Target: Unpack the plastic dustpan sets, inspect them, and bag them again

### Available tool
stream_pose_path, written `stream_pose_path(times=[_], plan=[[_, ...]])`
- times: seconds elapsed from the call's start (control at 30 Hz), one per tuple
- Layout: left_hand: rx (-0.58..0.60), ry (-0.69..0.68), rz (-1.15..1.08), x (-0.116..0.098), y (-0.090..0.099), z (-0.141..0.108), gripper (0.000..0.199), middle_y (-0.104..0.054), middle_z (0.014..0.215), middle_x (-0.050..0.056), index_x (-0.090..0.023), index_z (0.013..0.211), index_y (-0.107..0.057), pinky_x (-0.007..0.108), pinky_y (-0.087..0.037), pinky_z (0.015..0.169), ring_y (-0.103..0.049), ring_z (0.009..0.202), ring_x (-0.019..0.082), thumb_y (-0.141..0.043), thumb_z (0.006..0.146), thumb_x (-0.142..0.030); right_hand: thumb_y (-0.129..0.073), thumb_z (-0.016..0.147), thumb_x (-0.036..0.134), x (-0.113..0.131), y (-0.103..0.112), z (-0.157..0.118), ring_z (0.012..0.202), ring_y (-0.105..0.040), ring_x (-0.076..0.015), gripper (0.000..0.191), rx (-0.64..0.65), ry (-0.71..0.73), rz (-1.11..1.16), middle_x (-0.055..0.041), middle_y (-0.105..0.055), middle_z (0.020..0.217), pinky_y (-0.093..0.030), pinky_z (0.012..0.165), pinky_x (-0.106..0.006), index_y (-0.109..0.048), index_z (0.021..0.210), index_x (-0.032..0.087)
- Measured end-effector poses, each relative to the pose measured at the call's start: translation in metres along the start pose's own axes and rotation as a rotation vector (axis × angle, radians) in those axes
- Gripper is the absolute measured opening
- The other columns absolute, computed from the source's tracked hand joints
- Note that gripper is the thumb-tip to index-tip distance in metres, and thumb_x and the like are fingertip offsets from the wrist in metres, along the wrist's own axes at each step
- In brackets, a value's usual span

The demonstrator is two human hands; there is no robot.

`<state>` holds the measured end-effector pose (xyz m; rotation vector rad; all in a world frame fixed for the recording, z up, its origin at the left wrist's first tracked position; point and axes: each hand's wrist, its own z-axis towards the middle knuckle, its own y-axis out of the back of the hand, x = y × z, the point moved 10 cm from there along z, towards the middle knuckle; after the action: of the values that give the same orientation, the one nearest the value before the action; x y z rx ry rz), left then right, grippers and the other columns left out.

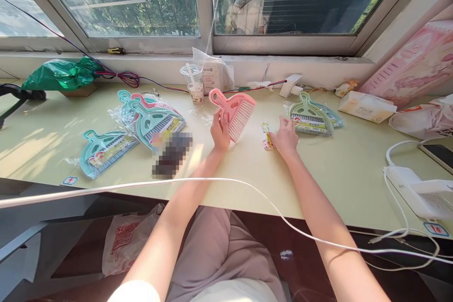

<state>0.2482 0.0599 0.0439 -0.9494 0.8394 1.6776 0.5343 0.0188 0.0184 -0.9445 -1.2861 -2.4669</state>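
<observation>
My left hand point(221, 133) is closed around a pink dustpan point(223, 102) with a pink hand brush point(243, 114) nested in it, held tilted above the table. The brush's pale bristles face right. My right hand point(286, 139) is low over the table, fingers apart, its thumb touching the edge of a small printed label card point(265, 136). Just beyond it lies a green dustpan set point(311, 115) in clear wrap, with a blue one partly under it. On the left are a wrapped teal set point(106, 151) and a pile of wrapped teal and pink sets point(155, 115).
A blurred dark object point(172, 155) lies left of my left forearm. At the back stand a plastic cup point(194, 86) with a straw and a tissue pack point(213, 75). A white cable point(226, 179) crosses before me. Right are a tissue box point(368, 106) and power strip point(421, 193).
</observation>
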Motion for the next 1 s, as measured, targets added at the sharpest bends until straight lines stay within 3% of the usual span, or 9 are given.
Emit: stream_pose_path(times=[0.1,0.2,0.3,0.37,0.43,0.5,0.63,1.0], plan=[[0.066,-0.100,0.071,-0.017,-0.004,-0.009,0.048,-0.064,0.112,0.010,-0.021,0.129,-0.053,0.033,-0.045,0.088,-0.061,0.101,0.023,-0.035,0.097,-0.051,-0.062,0.082,0.040,0.033,0.004,-0.010,0.099,-0.059,-0.0237,0.041,0.012,0.145,0.071,-0.0111,-0.059,0.119,-0.048,0.076,-0.034,-0.060,0.120,0.024],[0.257,-0.251,0.141,-0.036,-0.027,-0.029,0.046,-0.063,0.113,0.010,-0.024,0.129,-0.058,0.033,-0.047,0.084,-0.062,0.099,0.024,-0.040,0.095,-0.050,-0.063,0.081,0.041,0.065,-0.010,-0.028,0.075,-0.059,-0.0163,0.039,0.142,0.228,0.292,-0.0036,-0.063,0.099,-0.048,0.068,-0.029,-0.059,0.118,0.028],[0.427,-0.327,0.168,-0.043,-0.048,-0.048,0.045,-0.064,0.111,0.009,-0.029,0.130,-0.059,0.031,-0.048,0.082,-0.064,0.093,0.023,-0.045,0.093,-0.050,-0.067,0.076,0.037,0.072,-0.012,-0.039,0.065,-0.056,-0.0143,0.040,0.118,0.181,0.428,0.0014,-0.063,0.082,-0.048,0.062,-0.027,-0.058,0.114,0.028],[0.484,-0.331,0.172,-0.044,-0.054,-0.052,0.045,-0.065,0.109,0.009,-0.029,0.129,-0.060,0.029,-0.047,0.083,-0.064,0.094,0.023,-0.046,0.092,-0.051,-0.066,0.075,0.035,0.071,-0.006,-0.040,0.061,-0.054,-0.0137,0.026,0.056,0.163,0.448,0.0026,-0.061,0.072,-0.047,0.061,-0.027,-0.063,0.100,0.027],[0.511,-0.310,0.170,-0.043,-0.055,-0.050,0.046,-0.066,0.105,0.009,-0.029,0.128,-0.061,0.028,-0.047,0.083,-0.065,0.094,0.023,-0.046,0.092,-0.053,-0.067,0.075,0.036,0.071,0.002,-0.038,0.057,-0.052,-0.0129,0.014,0.024,0.180,0.475,0.0026,-0.058,0.066,-0.046,0.058,-0.028,-0.065,0.084,0.025],[0.520,-0.272,0.147,-0.043,-0.053,-0.044,0.048,-0.068,0.104,0.008,-0.028,0.128,-0.062,0.028,-0.047,0.083,-0.065,0.095,0.022,-0.046,0.091,-0.055,-0.068,0.075,0.038,0.074,0.009,-0.035,0.054,-0.050,-0.0121,0.014,0.021,0.194,0.521,0.0028,-0.055,0.061,-0.045,0.055,-0.028,-0.065,0.076,0.024],[0.526,-0.221,0.044,-0.046,-0.050,-0.033,0.048,-0.069,0.112,0.006,-0.028,0.125,-0.064,0.029,-0.046,0.087,-0.064,0.101,0.022,-0.045,0.091,-0.057,-0.071,0.073,0.040,0.078,0.016,-0.032,0.050,-0.046,-0.0115,0.016,0.034,0.181,0.579,0.0034,-0.050,0.055,-0.045,0.052,-0.029,-0.068,0.074,0.024],[0.539,-0.121,-0.044,-0.047,-0.052,-0.027,0.043,-0.069,0.118,0.005,-0.027,0.120,-0.068,0.032,-0.047,0.093,-0.064,0.104,0.022,-0.046,0.093,-0.052,-0.075,0.067,0.043,0.073,0.003,-0.029,0.047,-0.044,-0.0112,0.022,0.138,0.054,0.669,0.0026,-0.049,0.055,-0.044,0.047,-0.029,-0.069,0.070,0.022]])
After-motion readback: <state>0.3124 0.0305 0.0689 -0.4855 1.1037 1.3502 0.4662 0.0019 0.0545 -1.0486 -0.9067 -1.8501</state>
